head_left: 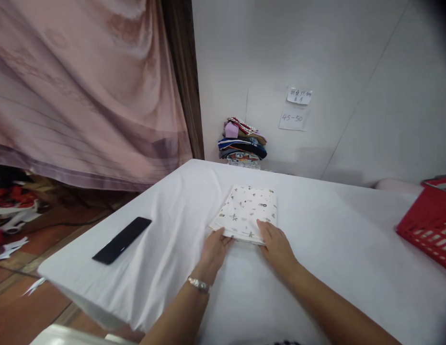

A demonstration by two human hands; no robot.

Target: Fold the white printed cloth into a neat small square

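A folded white cloth (246, 208) printed with small dark and brownish motifs lies on the white-covered table. At its near left corner, my left hand (213, 247) pinches the edge, and a silvery band circles that wrist. My right hand (278, 244) holds the near right corner, one digit resting on top and the other fingers partly hidden at the edge. Both grips are on the side of the cloth closest to me.
A long black flat object (122, 240) lies on the table (179, 211) at left. The red basket (429, 225) stands at the right edge. Stacked folded fabrics (242, 141) rise behind the table's far edge, against the wall. A pink curtain (93, 96) hangs at left.
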